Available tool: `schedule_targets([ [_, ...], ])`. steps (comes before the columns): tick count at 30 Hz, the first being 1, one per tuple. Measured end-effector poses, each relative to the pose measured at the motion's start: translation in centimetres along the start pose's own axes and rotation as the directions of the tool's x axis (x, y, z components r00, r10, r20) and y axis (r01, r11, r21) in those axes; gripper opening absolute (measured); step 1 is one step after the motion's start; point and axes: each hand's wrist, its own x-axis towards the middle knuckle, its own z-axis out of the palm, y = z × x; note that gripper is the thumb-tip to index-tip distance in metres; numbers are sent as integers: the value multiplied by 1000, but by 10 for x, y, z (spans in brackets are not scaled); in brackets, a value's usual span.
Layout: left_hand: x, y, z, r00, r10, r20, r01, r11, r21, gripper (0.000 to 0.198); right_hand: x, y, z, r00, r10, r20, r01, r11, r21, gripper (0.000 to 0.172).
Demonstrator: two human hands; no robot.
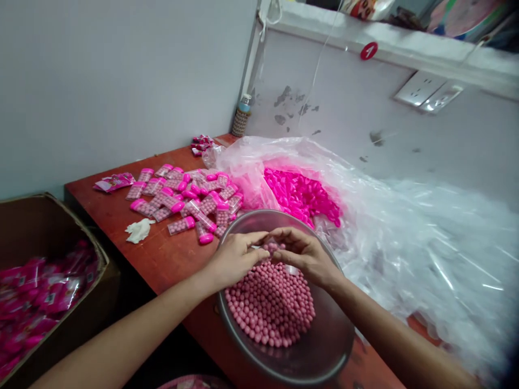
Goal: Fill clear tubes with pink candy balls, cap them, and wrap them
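Note:
A metal bowl [344, 346] on the red table holds a heap of small pink balls [270, 313]. Above the heap, my left hand [237, 256] and my right hand [306, 254] meet with curled fingers. Pink balls [273, 247] show between the fingertips, with bits of clear plastic beside them. They seem to be in a small clear plastic tube that both hands grip, though the fingers cover most of it. Behind the bowl lie filled clear tubes with pink caps [208, 204], piled loosely. Loose bright pink caps [300, 194] fill an opened plastic bag.
Clear bagged plastic pieces [438, 254] spread over the right side. A cardboard box [107, 265] of pink packets stands at the lower left. On the red table [138, 265] lie crumpled tissue [139, 230] and flat packets [114, 182]; a bottle [242, 114] stands in the corner.

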Motion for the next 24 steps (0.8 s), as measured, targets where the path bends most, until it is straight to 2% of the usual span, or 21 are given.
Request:
schedule_targets([
  [2,5,0,7,992,-91,85,109,965,-240,38,-5,-4,-1,999,-22,-47,18,998,-67,31],
  [4,9,-1,12,973,-194,125,229,874,-429,37,-10,-9,-4,995,-65,-81,53,989,-138,35],
  [7,14,-2,15,956,-259,135,290,789,-541,37,-18,-19,-10,987,-134,-85,105,954,-280,32],
  [10,15,0,15,959,-249,133,281,797,-534,37,-22,-24,-16,982,-183,-40,152,903,-403,23],
  [13,13,4,16,964,-221,147,264,863,-430,37,-22,-20,-19,966,-252,-53,199,863,-465,19],
  [16,10,4,16,966,-167,198,220,933,-284,31,-25,-11,-16,916,-376,-141,203,737,-645,19],
  [18,10,2,16,966,-171,195,216,946,-239,26,-30,-9,-13,880,-442,-173,178,645,-743,21],
  [19,10,0,16,966,-191,175,230,943,-242,25,-34,-9,-13,880,-443,-173,169,630,-758,22],
  [21,11,-2,15,964,-236,125,263,920,-292,25,-39,-11,-19,914,-378,-150,157,668,-728,24],
  [23,12,-3,14,960,-263,94,279,896,-346,25,-39,-13,-36,950,-275,-150,107,735,-670,26],
  [24,12,-3,13,958,-270,91,285,888,-361,24,-35,-13,-49,953,-229,-197,43,749,-661,29],
])
